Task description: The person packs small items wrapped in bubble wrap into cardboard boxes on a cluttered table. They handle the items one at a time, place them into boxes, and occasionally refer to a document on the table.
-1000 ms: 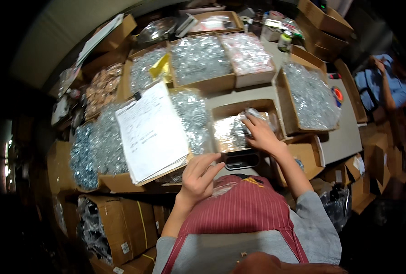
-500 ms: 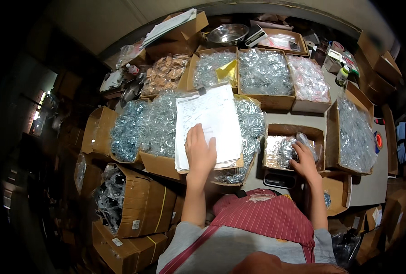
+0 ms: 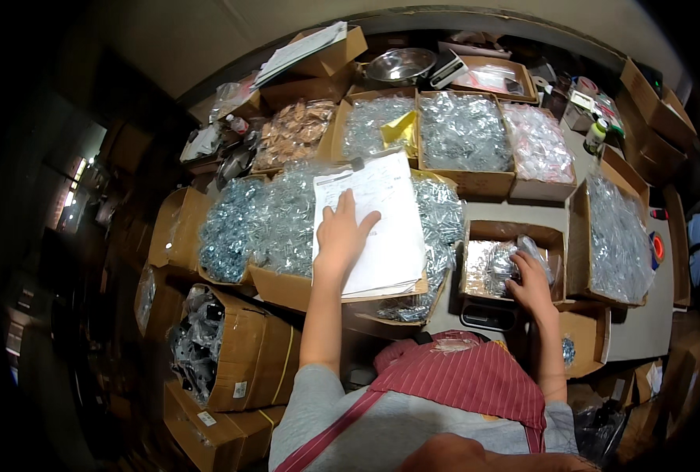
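Observation:
My left hand (image 3: 339,236) lies with its fingers spread on a stack of white papers (image 3: 389,236). The papers are held by a dark clip on a clipboard, which rests across open boxes of bagged metal parts. My right hand (image 3: 532,285) reaches into a small cardboard box (image 3: 554,230), thumb and fingers apart. Its fingertips touch clear bags of small metal parts (image 3: 487,261). A clear plastic bag (image 3: 535,253) stands up beside those fingers. Below that box sits a black device with a dark tray (image 3: 487,315).
Bagged blue-silver parts (image 3: 228,228) fill a box at the left. Behind are boxes of brown packets (image 3: 293,132), clear packets (image 3: 464,130) and a metal bowl (image 3: 401,64). A tall box of clear bags (image 3: 617,240) stands right. Stacked cartons (image 3: 257,354) crowd the lower left.
My left hand has slid up the papers toward the clip, its fingers now spread wider. My right hand stays in the small box with little movement. The whole view has shifted slightly.

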A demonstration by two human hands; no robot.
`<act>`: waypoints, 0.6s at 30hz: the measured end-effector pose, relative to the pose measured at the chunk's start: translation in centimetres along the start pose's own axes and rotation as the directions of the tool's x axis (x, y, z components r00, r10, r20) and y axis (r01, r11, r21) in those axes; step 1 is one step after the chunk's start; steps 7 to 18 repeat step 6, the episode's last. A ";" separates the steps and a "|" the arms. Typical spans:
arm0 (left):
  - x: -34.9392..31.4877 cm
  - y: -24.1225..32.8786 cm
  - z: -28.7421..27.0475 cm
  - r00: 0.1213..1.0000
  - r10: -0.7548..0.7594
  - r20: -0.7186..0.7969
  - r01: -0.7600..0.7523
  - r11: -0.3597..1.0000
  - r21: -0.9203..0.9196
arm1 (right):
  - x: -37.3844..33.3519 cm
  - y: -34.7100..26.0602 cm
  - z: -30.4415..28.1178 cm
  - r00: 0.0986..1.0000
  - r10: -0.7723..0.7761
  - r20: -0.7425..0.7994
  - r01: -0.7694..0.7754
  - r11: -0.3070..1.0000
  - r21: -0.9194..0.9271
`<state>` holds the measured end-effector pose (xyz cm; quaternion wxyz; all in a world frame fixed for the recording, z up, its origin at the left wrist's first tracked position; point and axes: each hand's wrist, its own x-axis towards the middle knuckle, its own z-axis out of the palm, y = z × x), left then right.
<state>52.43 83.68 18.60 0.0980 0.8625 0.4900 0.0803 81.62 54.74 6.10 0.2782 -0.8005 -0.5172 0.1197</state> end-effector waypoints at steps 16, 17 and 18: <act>0.7 -0.4 1.6 0.995 -0.047 0.092 0.052 0.997 -0.060 | 1.4 -1.3 -1.2 0.954 0.211 0.212 -0.175 0.968 -0.178; 0.7 -0.4 1.6 0.995 -0.047 0.092 0.052 0.997 -0.060 | 1.4 -1.3 -1.2 0.954 0.211 0.212 -0.175 0.968 -0.178; 0.7 -0.4 1.6 0.995 -0.047 0.092 0.052 0.997 -0.060 | 1.4 -1.3 -1.2 0.954 0.211 0.212 -0.175 0.968 -0.178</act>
